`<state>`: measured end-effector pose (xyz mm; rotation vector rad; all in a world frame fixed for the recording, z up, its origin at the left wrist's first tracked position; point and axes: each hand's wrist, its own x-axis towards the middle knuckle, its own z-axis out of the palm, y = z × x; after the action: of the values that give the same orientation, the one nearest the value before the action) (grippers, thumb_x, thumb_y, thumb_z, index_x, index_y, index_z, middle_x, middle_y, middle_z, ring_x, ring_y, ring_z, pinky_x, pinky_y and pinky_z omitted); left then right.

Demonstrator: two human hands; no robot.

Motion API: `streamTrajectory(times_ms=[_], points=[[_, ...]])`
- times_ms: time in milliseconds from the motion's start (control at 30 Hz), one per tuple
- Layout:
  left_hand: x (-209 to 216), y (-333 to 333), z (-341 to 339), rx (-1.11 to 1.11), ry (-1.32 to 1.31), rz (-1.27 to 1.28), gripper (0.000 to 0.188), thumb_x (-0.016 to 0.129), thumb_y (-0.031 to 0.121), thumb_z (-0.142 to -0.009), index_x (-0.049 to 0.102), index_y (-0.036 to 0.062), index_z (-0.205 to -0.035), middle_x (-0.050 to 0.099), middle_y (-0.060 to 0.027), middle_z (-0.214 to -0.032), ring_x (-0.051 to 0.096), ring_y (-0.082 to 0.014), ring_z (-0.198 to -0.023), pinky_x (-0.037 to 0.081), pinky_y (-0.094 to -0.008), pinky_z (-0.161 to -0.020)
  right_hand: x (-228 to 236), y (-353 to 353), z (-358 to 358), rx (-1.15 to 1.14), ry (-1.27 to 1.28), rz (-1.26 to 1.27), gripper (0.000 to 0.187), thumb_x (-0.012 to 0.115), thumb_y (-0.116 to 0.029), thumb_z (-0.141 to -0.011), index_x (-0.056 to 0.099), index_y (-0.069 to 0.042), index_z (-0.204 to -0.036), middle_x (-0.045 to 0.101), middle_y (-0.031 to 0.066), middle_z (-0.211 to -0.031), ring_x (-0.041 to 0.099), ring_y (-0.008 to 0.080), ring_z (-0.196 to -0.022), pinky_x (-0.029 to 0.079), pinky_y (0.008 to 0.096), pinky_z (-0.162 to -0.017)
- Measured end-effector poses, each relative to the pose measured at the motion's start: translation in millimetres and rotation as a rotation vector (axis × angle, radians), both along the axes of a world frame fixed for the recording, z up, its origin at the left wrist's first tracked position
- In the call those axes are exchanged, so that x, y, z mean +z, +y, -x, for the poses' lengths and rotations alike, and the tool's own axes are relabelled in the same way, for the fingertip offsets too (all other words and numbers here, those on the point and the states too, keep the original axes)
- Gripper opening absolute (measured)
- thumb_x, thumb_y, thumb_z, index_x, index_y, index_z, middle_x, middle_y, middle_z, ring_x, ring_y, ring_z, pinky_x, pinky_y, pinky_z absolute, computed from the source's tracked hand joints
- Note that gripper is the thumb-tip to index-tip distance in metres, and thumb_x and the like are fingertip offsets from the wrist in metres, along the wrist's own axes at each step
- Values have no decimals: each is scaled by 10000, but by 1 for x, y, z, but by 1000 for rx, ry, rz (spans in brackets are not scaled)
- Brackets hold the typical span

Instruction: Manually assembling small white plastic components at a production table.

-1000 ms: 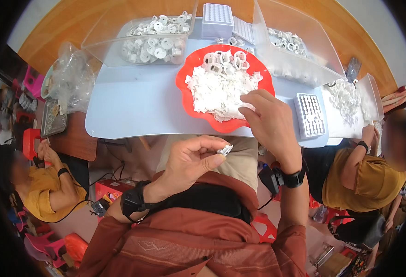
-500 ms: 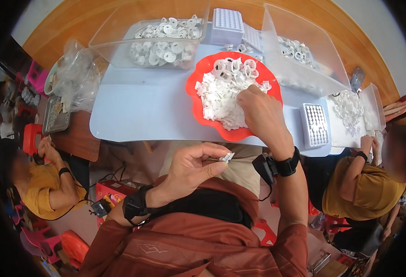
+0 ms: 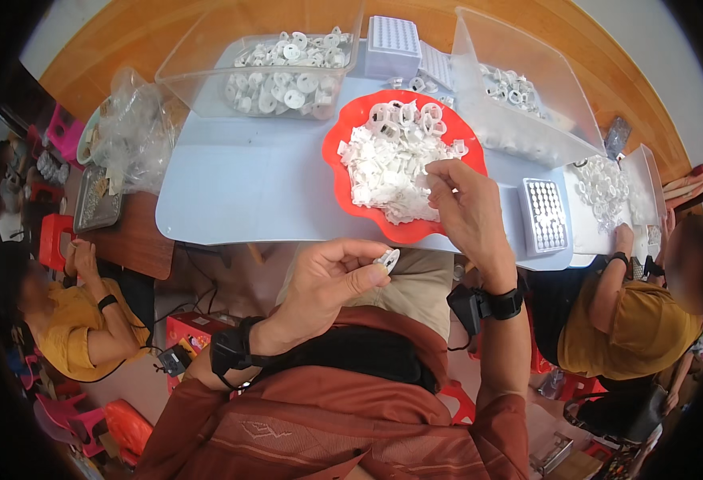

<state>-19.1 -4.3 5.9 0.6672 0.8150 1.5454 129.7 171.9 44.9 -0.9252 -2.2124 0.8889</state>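
While the left hand (image 3: 331, 280) sits low over the lap, its thumb and forefinger are pinched together on one small white plastic piece (image 3: 386, 259), held just off the near table edge. Other fingers curled in. Black wrist strap (image 3: 231, 352) on that arm.

Right hand (image 3: 467, 210) reaches into the red bowl (image 3: 337, 164), fingertips (image 3: 431, 172) down in the heap of white plastic pieces (image 3: 383, 164); thumb and forefinger are close together at the pile, but I cannot tell whether they have actually closed on a piece. Black watch (image 3: 502, 304) on the right wrist.

Red bowl has a wavy rim and stands on the pale blue table (image 3: 247, 188), near its front edge, roughly centre. White rings sit at the far side of the bowl, flatter bits toward the near side.

Behind the bowl: clear tub (image 3: 287, 76) of white rings to the left, another clear tub (image 3: 519, 96) to the right, a white grid tray (image 3: 393, 44) between them. Second grid tray (image 3: 545, 214) lies flat just right of the right hand, near the table edge. Clear plastic bag (image 3: 131, 128) at the table's left end.

Person in a yellow shirt (image 3: 79, 320) is seated lower left; another person in yellow (image 3: 631, 320) at the right, one hand at a pile of white rings (image 3: 603, 188).
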Motion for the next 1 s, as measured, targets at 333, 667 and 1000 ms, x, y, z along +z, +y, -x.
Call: streamTrajectory(times_ms=[333,667,1000], points=[[0,1,-3,11,-59,2,245,659,-15,-921,643,-44,-1164,698,-135,-1085,687,-161,-955,586,-296,-872,-8,-1,-9,24,147,38,174,579,2,-912,664,18,-1063,682,167,-903,669,264,-751,526,344,-685],[2,4,-8,4,-67,2,251,660,-10,-922,641,-40,-1170,698,-138,-1090,691,-167,-955,590,-301,-875,-4,0,-15,100,170,25,180,646,-1,-899,672,1,-1077,675,101,-930,646,181,-775,513,298,-681],[5,8,-9,-17,-160,-13,230,634,19,-946,644,-23,-1173,698,-132,-1097,698,-173,-976,610,-311,-866,-5,-7,-14,163,331,86,135,635,-19,-929,691,-15,-1052,651,78,-871,614,165,-773,491,289,-691]])
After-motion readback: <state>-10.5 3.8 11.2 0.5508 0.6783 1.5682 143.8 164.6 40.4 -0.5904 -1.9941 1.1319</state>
